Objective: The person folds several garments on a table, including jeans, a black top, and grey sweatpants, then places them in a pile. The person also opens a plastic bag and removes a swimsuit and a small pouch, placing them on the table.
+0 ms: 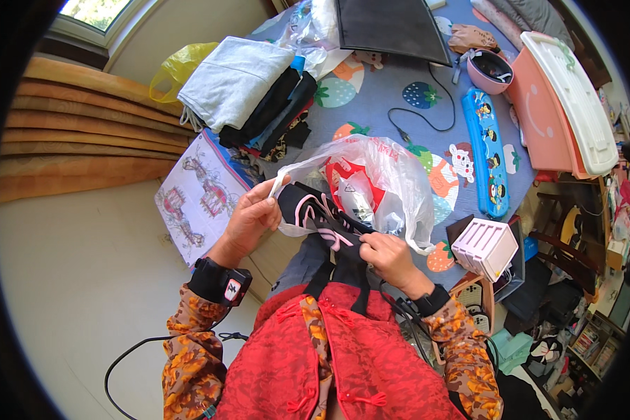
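Note:
Between my hands is a black fabric item with pink trim (341, 242), partly inside a translucent white plastic bag (407, 184); its exact kind cannot be told. My left hand (253, 218) pinches a handle of the bag, drawing the rim up at the left. With curled fingers, my right hand (391, 261) grips the right edge of the black item. Deeper in the bag lie a red and white packet (341, 176) and clear crinkled wrapping (358, 197). The other bag handle (420, 239) hangs loose near my right hand.
The bag rests on a patterned blue bedspread (370, 118). Beyond it are folded clothes (236, 81), a black flat panel (391, 29) and a power cord (436, 126). To the right sit a blue cartoon case (485, 152), a pink helmet (489, 71), a pink storage box (546, 105) and a small ridged box (484, 249).

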Demonstrator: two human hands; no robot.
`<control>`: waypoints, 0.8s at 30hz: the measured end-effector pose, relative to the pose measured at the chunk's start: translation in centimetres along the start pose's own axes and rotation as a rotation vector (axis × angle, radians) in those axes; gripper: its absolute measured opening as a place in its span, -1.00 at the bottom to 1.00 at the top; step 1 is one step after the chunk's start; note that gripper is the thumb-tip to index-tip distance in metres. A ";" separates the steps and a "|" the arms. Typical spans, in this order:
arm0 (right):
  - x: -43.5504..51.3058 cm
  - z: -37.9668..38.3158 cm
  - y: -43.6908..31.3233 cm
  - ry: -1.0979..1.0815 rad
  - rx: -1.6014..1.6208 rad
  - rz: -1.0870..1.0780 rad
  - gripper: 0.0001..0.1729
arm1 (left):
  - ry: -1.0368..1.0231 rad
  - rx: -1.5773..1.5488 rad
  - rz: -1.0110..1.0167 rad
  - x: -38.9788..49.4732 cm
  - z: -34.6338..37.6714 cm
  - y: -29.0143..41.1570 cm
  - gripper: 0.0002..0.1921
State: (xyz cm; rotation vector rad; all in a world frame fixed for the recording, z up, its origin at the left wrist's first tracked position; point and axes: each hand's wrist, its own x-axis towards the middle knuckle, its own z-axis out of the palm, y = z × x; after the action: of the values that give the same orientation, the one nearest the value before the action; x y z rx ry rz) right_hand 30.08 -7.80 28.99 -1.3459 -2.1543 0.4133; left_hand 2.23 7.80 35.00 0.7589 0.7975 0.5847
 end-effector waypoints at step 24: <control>-8.4 -9.7 7.5 0.736 1.174 0.706 -0.30 | 0.064 0.024 0.026 -0.7 0.0 -0.4 -0.53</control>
State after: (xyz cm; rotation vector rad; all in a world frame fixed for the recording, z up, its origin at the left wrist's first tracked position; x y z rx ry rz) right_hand 44.20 -12.22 30.28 -1.1575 -0.5336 1.0269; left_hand 1.93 7.09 35.00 0.7766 0.8558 0.6265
